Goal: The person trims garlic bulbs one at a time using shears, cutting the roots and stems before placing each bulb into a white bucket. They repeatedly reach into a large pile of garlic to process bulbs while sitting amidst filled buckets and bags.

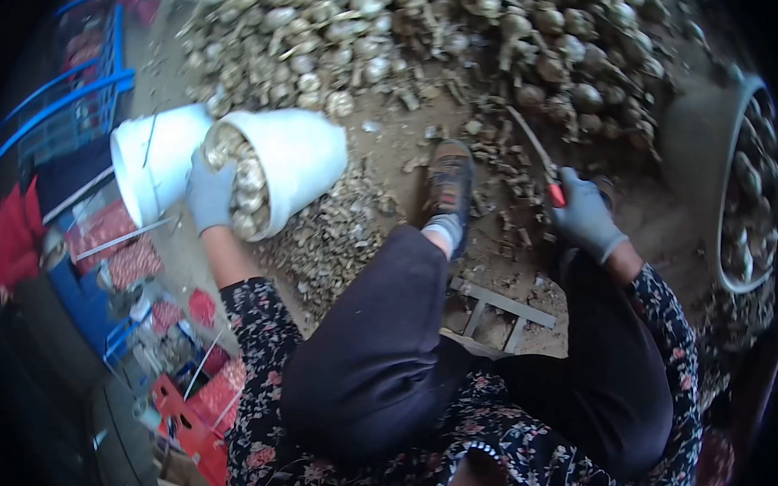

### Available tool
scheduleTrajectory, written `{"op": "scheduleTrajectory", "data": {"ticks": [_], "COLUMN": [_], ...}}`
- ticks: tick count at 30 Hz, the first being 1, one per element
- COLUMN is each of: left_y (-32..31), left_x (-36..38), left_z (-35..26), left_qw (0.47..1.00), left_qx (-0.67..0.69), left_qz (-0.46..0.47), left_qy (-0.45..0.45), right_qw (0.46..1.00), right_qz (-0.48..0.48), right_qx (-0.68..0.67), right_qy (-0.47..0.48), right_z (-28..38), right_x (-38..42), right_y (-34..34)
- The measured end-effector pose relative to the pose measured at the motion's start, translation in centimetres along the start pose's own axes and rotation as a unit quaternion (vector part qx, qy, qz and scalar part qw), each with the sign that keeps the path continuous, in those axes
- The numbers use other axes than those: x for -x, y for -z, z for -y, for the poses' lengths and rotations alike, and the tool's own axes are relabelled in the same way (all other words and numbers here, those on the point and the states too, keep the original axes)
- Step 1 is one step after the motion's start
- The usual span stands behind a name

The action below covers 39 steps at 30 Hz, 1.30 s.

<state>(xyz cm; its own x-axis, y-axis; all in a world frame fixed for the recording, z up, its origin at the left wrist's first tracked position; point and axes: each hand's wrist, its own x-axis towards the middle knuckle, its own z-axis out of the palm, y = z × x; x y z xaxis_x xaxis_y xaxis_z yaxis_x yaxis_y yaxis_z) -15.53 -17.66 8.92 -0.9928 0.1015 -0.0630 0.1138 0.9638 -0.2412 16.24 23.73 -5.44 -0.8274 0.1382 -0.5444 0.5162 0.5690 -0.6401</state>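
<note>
My left hand (210, 193), in a grey glove, is at the mouth of a tipped white bucket (301, 165). Its fingers curl round a garlic bulb at the rim, against the other garlic bulbs (251, 180) inside. My right hand (586, 215), also gloved, is closed round the red handle of a knife (537, 145). The knife's long, slightly curved blade points up and left, over stem scraps on the ground.
A large heap of garlic (328, 41) with stems spreads across the far side. Another white bucket (163, 151) lies at left, and a tub of garlic (739, 189) stands at right. Cut scraps (337, 232) cover the ground near my shoe (449, 189). Blue crates (74, 99) stand far left.
</note>
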Motion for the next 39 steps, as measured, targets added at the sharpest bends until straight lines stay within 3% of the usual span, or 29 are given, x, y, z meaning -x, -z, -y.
{"op": "scheduleTrajectory", "data": {"ticks": [1, 3, 5, 6, 7, 8, 9, 11, 14, 16, 21, 22, 24, 25, 27, 28, 30, 32, 34, 36, 39], "left_y": [0.5, 1.6, 0.5, -0.4, -2.7, -2.5, -5.4, -9.7, -10.0, -10.8, -13.7, -12.9, -11.3, -10.5, -8.4, -7.3, -8.9, -10.5, -10.7, -10.5, -9.5], "left_x": [0.4, 1.4, -0.1, -0.4, -1.4, -1.5, -4.4, -9.2, -8.4, -8.0, -6.6, -5.7, -3.5, -3.2, -3.3, -4.6, -7.5, -7.8, -8.0, -6.9, -4.2], "left_z": [-2.4, -6.9, -12.4, -16.2, -20.1, -24.3, -26.6, -30.4, -33.7, -32.7, -28.1, -28.0, -27.6, -28.3, -29.6, -31.0, -33.6, -36.1, -37.1, -36.7, -34.4], "left_qw": [1.0, 0.962, 0.956, 0.951, 0.932, 0.915, 0.917, 0.901, 0.947, 0.939, 0.895, 0.912, 0.953, 0.952, 0.967, 0.957, 0.931, 0.954, 0.945, 0.933, 0.953], "left_qx": [0.012, -0.137, 0.014, 0.149, 0.309, 0.374, 0.354, 0.405, 0.236, 0.269, 0.276, 0.226, 0.03, 0.032, 0.115, 0.178, 0.203, 0.083, 0.059, -0.072, -0.011], "left_qz": [0.001, -0.228, -0.24, -0.184, -0.107, -0.048, -0.062, 0.142, 0.177, 0.156, 0.25, 0.266, 0.199, 0.2, 0.107, 0.138, 0.143, 0.13, 0.165, 0.169, 0.142], "left_qy": [-0.014, -0.053, -0.17, -0.199, -0.155, -0.141, -0.173, -0.068, -0.123, -0.15, -0.244, -0.215, -0.229, -0.23, -0.199, -0.18, -0.267, -0.259, -0.277, -0.309, -0.269], "right_qw": [1.0, 0.999, 0.997, 0.997, 0.996, 0.995, 0.996, 0.996, 0.994, 0.994, 0.992, 0.992, 0.995, 0.995, 0.994, 0.994, 0.989, 0.988, 0.988, 0.989, 0.998], "right_qz": [0.016, 0.031, 0.048, 0.045, 0.052, 0.06, 0.056, 0.05, 0.066, 0.065, 0.091, 0.089, 0.078, 0.077, 0.076, 0.077, 0.096, 0.103, 0.108, 0.098, 0.032], "right_qx": [-0.002, -0.005, -0.017, -0.014, -0.018, -0.023, -0.023, -0.029, -0.032, -0.031, -0.025, -0.024, -0.004, -0.002, -0.003, -0.003, -0.001, -0.001, -0.006, -0.012, -0.025], "right_qy": [-0.022, -0.044, -0.057, -0.059, -0.067, -0.075, -0.073, -0.075, -0.083, -0.085, -0.087, -0.085, -0.061, -0.063, -0.075, -0.076, -0.111, -0.113, -0.114, -0.11, -0.051], "right_z": [0.3, 0.1, -0.2, -0.1, 0.1, 0.1, 0.0, 0.0, 0.0, -0.1, -0.2, -0.3, -0.9, -1.1, -1.1, -1.0, -0.8, -0.2, -0.1, 0.0, -1.4], "right_x": [0.0, -0.1, -0.2, -0.3, -0.3, -0.3, -0.4, -0.9, -0.3, -0.8, -0.9, -1.0, -0.7, -0.6, -0.4, -0.5, -0.6, -0.7, -0.7, -1.0, -0.8], "right_y": [0.3, 0.2, 0.0, 0.3, 0.5, 0.5, 0.4, 0.6, 0.4, 0.7, 0.5, 0.4, 0.1, 0.2, 0.3, 0.4, 0.8, 1.4, 1.5, 1.4, 0.3]}}
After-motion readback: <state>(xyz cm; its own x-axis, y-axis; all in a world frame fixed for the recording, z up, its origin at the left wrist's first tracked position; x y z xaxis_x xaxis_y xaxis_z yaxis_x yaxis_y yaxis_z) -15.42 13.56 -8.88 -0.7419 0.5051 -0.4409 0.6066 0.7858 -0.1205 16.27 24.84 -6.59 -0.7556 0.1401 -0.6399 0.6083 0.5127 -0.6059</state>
